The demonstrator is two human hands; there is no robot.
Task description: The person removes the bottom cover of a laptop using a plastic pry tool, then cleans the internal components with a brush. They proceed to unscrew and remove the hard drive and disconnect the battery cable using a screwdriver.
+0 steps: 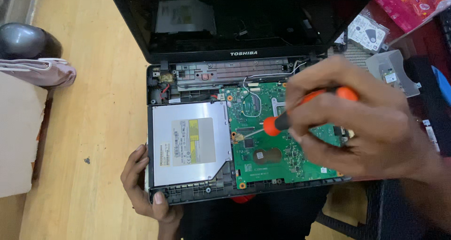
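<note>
- Right hand [357, 122]: fingers curled tight around the handle of a screwdriver; the hand is blurred and covers the right part of the board.
- Screwdriver [282, 122]: orange and black handle, thin metal shaft slanting down to the left; the tip meets the green board near its left edge, just beside the silver drive.
- Left hand [141, 183]: fingers bent around the lower left corner of the laptop base, thumb laid along the front edge, clamped on the casing.
- Laptop base [188, 195]: black, opened, top cover off, lying on the table with the innards showing.
- Circuit board [263, 150]: green, fills the middle and right of the base; small chips, an oval pad and a white wire loop near its top.
- Optical drive [188, 143]: flat silver box with a yellow and white label, seated in the left part of the base, touching the board's left edge.
- Laptop screen [235, 19]: dark, tilted back behind the base.
- Hard drive [369, 33]: in a clear bag, right of the screen.
- Plastic tray [392, 70]: grey, just below the bagged drive.
- Wooden table [94, 113]: pale, under everything.
- Dark rounded object [23, 40]: at the left edge, above a pinkish cloth [42, 70].
</note>
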